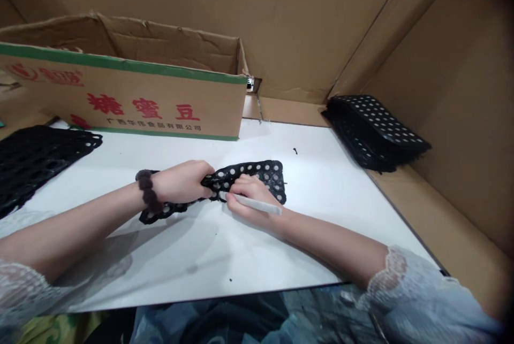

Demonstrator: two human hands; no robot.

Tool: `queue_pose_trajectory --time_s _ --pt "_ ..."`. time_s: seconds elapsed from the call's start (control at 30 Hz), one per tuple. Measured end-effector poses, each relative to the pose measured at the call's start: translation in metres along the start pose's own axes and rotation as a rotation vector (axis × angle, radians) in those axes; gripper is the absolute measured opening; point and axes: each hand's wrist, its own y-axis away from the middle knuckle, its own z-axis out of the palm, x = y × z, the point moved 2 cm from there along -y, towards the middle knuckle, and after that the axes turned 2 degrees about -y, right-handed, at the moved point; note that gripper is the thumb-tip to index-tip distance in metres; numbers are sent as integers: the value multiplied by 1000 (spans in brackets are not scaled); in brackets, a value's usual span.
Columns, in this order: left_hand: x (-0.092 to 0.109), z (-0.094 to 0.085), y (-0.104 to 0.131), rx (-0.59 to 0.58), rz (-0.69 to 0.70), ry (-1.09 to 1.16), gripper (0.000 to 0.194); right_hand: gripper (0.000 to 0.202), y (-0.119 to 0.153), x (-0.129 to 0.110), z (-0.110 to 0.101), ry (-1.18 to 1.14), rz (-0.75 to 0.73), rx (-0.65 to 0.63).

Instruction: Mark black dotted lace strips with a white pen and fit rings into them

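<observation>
A black perforated rubber-like sheet (pixel 269 175) with rows of round holes or pale dots lies across the middle of the white table. My left hand (pixel 184 181), with a dark beaded band at the wrist, is closed on the sheet and bunches up its middle. My right hand (pixel 252 199) grips a slim white pen-like tool (pixel 261 205). The tool's front end meets the sheet close to my left fingers; its exact tip is hard to make out. The right hand rests partly over the sheet.
An open cardboard box (pixel 160 98) with red lettering stands at the back left. A stack of black dotted sheets (pixel 377 130) sits at the right edge. More black perforated sheets (pixel 40 159) lie at the left. Cardboard walls (pixel 297 23) enclose the white tabletop (pixel 313 247).
</observation>
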Motion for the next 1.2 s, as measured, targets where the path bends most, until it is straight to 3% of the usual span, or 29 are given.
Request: queue_pose_trajectory --time_s 0.3,0.53,0.67,0.8,0.9,1.0,1.13,1.2 --pt "4 4 4 23 -4 -92 12 28 -2 -3 7 165 3 28" --pt "-4 -6 4 -243 68 130 11 30 -4 -1 9 241 14 50" --pt "-7 -20 -4 -332 91 56 15 28 -3 1 8 254 -33 66" --pt "-12 -26 -12 -186 100 -155 28 26 -2 3 -1 180 -118 59" --pt "-16 -22 -13 -2 96 -308 40 26 -5 11 -17 49 -95 204" --pt "-17 -17 -13 123 156 -330 38 23 -12 24 -30 -61 -3 332" --pt "-16 -13 -16 195 241 -301 32 29 -19 38 -29 -187 155 163" --pt "-16 -12 -18 223 241 -320 26 30 -21 39 -27 -185 166 154"
